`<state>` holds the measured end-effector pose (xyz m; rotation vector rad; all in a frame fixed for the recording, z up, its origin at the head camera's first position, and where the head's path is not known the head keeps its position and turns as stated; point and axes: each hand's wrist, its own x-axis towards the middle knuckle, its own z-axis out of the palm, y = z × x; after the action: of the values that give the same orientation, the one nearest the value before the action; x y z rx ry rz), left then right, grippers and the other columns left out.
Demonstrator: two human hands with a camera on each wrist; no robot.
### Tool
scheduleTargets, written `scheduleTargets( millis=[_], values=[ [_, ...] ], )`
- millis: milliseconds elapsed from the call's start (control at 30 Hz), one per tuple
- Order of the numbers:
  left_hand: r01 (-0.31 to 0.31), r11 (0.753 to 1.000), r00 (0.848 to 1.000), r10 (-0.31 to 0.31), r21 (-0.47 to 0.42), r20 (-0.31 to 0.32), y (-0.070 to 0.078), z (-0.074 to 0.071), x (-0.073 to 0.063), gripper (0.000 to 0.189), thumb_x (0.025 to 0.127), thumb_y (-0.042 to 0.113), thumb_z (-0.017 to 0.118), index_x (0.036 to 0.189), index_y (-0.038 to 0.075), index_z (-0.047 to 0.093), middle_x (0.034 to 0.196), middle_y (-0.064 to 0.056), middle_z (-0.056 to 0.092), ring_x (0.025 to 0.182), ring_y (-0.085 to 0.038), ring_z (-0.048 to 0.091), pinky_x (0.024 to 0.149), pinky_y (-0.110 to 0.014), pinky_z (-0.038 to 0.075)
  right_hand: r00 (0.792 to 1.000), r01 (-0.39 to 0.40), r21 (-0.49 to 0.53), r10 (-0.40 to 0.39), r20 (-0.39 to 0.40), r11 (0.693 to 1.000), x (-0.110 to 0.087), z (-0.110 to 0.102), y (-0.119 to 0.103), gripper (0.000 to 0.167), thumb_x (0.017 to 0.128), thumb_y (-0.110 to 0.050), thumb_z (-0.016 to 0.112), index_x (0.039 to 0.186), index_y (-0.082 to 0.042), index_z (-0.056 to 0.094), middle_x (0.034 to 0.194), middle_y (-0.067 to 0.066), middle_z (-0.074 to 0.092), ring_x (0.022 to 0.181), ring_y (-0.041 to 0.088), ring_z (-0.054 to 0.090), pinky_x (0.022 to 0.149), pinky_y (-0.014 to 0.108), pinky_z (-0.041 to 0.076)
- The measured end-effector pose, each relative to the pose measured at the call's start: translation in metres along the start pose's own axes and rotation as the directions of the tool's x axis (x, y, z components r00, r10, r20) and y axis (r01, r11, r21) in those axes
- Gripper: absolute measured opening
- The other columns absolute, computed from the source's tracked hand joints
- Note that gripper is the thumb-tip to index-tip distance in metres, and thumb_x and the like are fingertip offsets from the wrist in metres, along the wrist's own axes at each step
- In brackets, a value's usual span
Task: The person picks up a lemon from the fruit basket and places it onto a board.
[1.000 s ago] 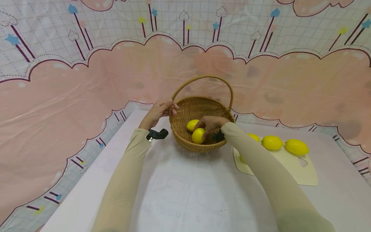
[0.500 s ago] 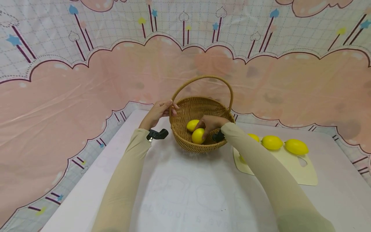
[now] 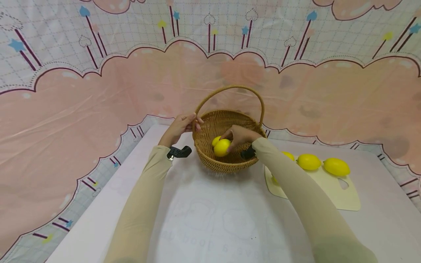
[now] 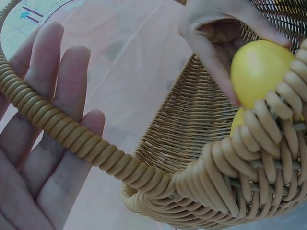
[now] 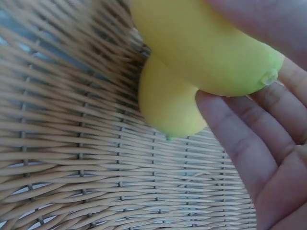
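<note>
A lemon is pinched in my right hand, low inside the wicker basket. The right wrist view shows this lemon between the thumb and fingers, over a second lemon that lies in the basket and is partly covered. My left hand holds the basket's handle near its left foot. In the left wrist view the left hand's fingers lie rather straight behind the handle; the thumb is outside that view.
Right of the basket lies a cream cutting board bearing several lemons, among them one near its back edge. My right sleeve hides part of the board. A patterned cloth hangs behind the white table.
My right hand has moved the pinched lemon slightly left and away from me, so it covers more of the lemon in the basket. The left hand and basket have not visibly moved.
</note>
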<state>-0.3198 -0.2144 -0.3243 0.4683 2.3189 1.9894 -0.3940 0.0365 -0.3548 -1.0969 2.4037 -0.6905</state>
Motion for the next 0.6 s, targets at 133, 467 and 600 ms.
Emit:
scheduleTargets(
  millis=[133, 467, 600],
  values=[
    [-0.014, 1.000, 1.000, 0.014, -0.007, 0.003, -0.001, -0.001, 0.001, 0.042, 0.102, 0.035, 0.038, 0.096, 0.002, 0.064, 0.069, 0.008, 0.066, 0.070, -0.006, 0.064, 0.074, -0.020, 0.053, 0.998, 0.006, 0.061, -0.002, -0.062, 0.998, 0.001, -0.003, 0.001, 0.055, 0.070, -0.015, 0.083, 0.120, -0.006, 0.064, 0.122, 0.012, 0.064, 0.110, 0.026, 0.063, 0.092, 0.036, 0.052],
    [-0.010, 1.000, 1.000, 0.010, -0.027, 0.001, -0.002, -0.004, -0.001, 0.036, 0.102, 0.031, 0.037, 0.085, 0.018, 0.065, 0.069, 0.008, 0.067, 0.071, -0.006, 0.065, 0.073, -0.020, 0.053, 0.982, 0.040, 0.151, -0.011, -0.188, 0.988, -0.003, -0.013, -0.002, 0.054, 0.072, -0.013, 0.081, 0.122, -0.007, 0.062, 0.123, 0.012, 0.063, 0.110, 0.026, 0.063, 0.093, 0.035, 0.051],
    [0.004, 1.000, 1.000, -0.004, -0.022, -0.006, -0.002, -0.005, -0.003, 0.035, 0.103, 0.030, 0.036, 0.087, 0.016, 0.065, 0.070, 0.009, 0.067, 0.072, -0.006, 0.064, 0.074, -0.020, 0.053, 0.973, 0.040, 0.131, -0.009, -0.232, 0.991, -0.006, -0.020, -0.006, 0.056, 0.072, -0.017, 0.082, 0.123, -0.008, 0.062, 0.123, 0.012, 0.063, 0.109, 0.025, 0.063, 0.092, 0.035, 0.052]
  ],
)
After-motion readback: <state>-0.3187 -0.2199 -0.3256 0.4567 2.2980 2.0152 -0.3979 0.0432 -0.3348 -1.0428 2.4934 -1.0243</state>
